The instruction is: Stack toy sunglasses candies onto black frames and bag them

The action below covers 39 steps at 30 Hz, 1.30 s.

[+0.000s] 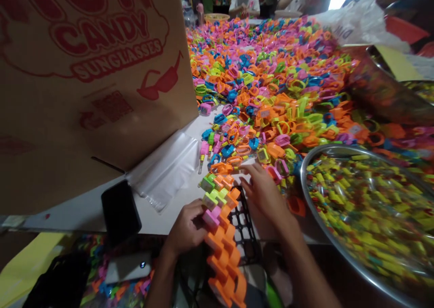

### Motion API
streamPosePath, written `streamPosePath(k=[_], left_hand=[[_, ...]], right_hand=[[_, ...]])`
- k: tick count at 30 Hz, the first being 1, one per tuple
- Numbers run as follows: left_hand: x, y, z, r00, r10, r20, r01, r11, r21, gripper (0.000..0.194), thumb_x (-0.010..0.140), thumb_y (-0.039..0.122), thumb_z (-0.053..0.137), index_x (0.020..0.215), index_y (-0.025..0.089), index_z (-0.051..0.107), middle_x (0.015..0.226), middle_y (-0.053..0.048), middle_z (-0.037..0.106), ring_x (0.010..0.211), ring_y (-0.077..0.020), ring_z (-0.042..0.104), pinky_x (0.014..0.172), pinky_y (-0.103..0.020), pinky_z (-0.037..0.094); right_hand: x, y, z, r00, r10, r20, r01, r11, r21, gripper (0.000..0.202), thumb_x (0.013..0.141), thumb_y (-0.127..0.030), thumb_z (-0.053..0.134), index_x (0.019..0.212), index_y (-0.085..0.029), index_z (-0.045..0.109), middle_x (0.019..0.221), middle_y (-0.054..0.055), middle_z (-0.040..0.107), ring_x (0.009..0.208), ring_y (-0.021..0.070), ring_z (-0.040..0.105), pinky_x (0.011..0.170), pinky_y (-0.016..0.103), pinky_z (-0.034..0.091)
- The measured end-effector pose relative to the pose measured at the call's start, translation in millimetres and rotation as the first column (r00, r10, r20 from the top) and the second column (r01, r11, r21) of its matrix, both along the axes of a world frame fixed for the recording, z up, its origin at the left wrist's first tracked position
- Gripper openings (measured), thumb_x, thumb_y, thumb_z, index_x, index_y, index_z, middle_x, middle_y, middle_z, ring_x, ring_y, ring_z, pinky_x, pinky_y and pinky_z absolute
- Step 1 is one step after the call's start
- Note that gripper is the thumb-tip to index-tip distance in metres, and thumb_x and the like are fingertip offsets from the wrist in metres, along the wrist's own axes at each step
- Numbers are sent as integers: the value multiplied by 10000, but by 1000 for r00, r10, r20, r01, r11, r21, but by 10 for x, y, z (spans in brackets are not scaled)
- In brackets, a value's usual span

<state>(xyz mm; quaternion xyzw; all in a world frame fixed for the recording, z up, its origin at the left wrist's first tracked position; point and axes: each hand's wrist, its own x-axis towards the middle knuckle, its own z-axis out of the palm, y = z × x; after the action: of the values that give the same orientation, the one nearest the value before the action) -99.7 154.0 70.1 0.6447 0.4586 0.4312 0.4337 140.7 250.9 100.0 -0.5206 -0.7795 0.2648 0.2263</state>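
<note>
Orange, green and pink plastic pieces stand in a long double row at the table's front edge, beside a black plastic grid. My left hand is at the row's left side, fingers bent against the pink piece. Just beyond the row's far end, my right hand reaches to the near edge of a big heap of colourful plastic toys. Its thumb and forefinger are apart, and no piece shows between them. Some of its other fingers are hidden.
A large cardboard box stands at the left, with clear plastic bags and a black phone near it. At the right is a metal basin of small yellow wrapped pieces. People sit at the far side.
</note>
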Motion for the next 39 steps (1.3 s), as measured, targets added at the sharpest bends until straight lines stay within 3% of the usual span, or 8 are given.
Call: streamPosePath(k=[5,9,14,18,20,29,35,39], left_hand=[[11,-3,27,999,6,34,-5,1000,-28,114,831,136,713,902,186,786,969,-81,773,917,-237,721,808,-322,557],[21,-1,13,998,15,60,-12,999,-48,145,845,119,698,934,186,790,1031,-95,774,953,-246,718,845,-337,556],[16,-1,-39,994,68,85,-61,995,-74,240,779,48,680,951,180,783,976,-69,759,922,-231,705,835,-317,550],[16,10,-25,995,83,54,-79,994,-69,134,814,81,690,876,173,764,933,-55,752,883,-209,704,787,-278,539],[20,13,-14,996,85,38,-83,995,-54,129,820,84,693,879,172,765,946,-53,761,884,-204,707,796,-271,540],[22,0,-21,998,52,42,-50,997,-58,97,878,146,684,912,175,770,948,-55,751,878,-210,712,803,-285,549],[17,18,-40,998,40,51,-39,999,-16,156,875,139,689,980,173,798,1004,-77,774,925,-222,724,813,-287,551],[19,28,-31,998,46,42,-46,999,-2,148,862,120,680,936,173,797,966,-69,774,897,-216,729,809,-286,555]], right_hand=[[-146,284,3,960,2,280,-26,996,83,209,1050,-232,574,1223,-238,692,1203,84,629,907,198,682,692,269,432],[-33,144,26,916,43,400,-84,993,86,177,1075,-237,513,1131,-188,673,1087,103,696,862,228,690,646,291,401],[356,-307,83,989,-116,-94,93,972,-217,284,1045,-479,532,1038,-226,662,897,50,728,743,219,667,637,294,482],[376,-599,40,801,-457,-387,142,773,-618,382,864,-566,741,983,-226,613,627,-52,583,464,130,462,422,235,339],[254,-670,4,764,-497,-411,79,705,-704,434,832,-579,789,1004,-234,591,528,-117,435,384,92,311,375,220,234],[-67,-705,-92,899,-203,-388,40,921,-388,311,931,-464,710,801,-219,569,726,-4,647,668,164,573,609,257,423],[-122,-702,105,983,-64,-171,11,956,-294,67,919,-206,583,856,-228,591,836,30,719,764,203,671,662,255,422],[-289,-717,264,999,9,-49,-24,954,-299,212,867,-104,554,1007,-235,647,947,60,763,863,229,715,724,256,447]])
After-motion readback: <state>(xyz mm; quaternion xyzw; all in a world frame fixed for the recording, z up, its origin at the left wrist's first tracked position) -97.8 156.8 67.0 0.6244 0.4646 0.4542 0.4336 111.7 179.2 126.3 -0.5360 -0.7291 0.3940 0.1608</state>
